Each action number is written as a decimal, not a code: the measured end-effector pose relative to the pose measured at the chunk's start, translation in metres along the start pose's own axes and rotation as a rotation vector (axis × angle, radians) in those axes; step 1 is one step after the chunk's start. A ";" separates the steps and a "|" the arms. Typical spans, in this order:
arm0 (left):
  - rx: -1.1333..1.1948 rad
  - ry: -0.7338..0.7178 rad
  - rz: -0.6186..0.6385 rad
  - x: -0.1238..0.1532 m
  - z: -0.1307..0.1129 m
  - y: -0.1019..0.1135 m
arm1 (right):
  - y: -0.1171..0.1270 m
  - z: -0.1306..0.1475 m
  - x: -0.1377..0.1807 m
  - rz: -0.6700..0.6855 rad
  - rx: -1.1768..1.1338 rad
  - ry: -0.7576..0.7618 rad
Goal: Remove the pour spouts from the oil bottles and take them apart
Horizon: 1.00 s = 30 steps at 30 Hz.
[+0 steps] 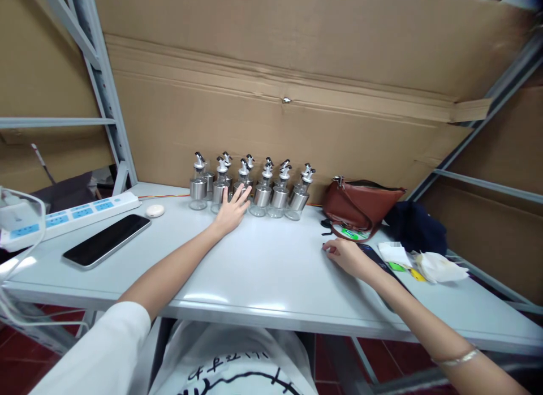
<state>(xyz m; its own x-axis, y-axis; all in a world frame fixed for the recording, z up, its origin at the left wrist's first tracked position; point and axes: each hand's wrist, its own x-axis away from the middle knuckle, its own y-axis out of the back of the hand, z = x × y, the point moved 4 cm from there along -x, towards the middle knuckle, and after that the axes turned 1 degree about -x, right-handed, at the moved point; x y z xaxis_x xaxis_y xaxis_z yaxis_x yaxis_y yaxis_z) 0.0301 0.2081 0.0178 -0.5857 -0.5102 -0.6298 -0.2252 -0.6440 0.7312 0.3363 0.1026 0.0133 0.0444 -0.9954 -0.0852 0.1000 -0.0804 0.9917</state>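
Note:
Several glass oil dispenser bottles (261, 195) with steel bands and pour spouts stand upright in two rows against the cardboard. My left hand (232, 211) has its fingers spread in front of the bottles on the left of the group; whether the fingertips touch the glass I cannot tell. Farther right, my right hand (344, 255) rests low over the table with its fingers curled together. A tiny dark spot shows at its fingertips, too small to name. A dark phone-like slab (375, 258) lies partly hidden under my right forearm.
A brown handbag (360, 205) sits at the back right, beside dark cloth (418, 225) and white tissues (441, 267). On the left lie a smartphone (108, 240), a round white case (155, 211) and a power strip (80, 215). A metal post (112, 95) rises behind.

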 end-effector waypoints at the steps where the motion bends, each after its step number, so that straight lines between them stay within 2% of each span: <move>1: 0.001 -0.001 -0.002 0.000 0.000 0.000 | 0.000 -0.005 0.002 -0.003 -0.033 0.000; 8: -0.008 -0.002 0.006 0.000 -0.001 0.001 | 0.006 -0.016 -0.002 -0.196 -0.036 -0.003; 10: -0.006 -0.001 0.012 0.000 0.000 0.002 | 0.006 -0.012 -0.010 -0.168 -0.022 0.016; 14: 0.005 0.002 0.023 0.000 0.000 0.003 | 0.008 -0.009 -0.027 -0.012 0.028 0.034; 19: 0.009 0.002 0.006 0.000 0.000 0.002 | 0.022 -0.032 -0.040 -0.113 0.073 -0.057; 23: 0.027 0.005 -0.002 0.000 0.001 0.001 | 0.018 -0.049 -0.045 -0.127 0.068 -0.095; 27: 0.033 0.014 0.008 0.001 0.000 0.003 | 0.017 -0.054 -0.050 -0.127 0.061 -0.129; 30: 0.032 0.028 0.005 0.001 0.000 0.006 | 0.027 -0.053 -0.053 -0.131 0.056 -0.145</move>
<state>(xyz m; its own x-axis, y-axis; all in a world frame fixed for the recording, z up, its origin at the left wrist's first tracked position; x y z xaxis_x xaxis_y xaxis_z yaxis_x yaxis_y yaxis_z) 0.0282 0.2038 0.0217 -0.5646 -0.5296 -0.6330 -0.2474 -0.6231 0.7420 0.3895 0.1556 0.0398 -0.1096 -0.9731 -0.2027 0.0399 -0.2081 0.9773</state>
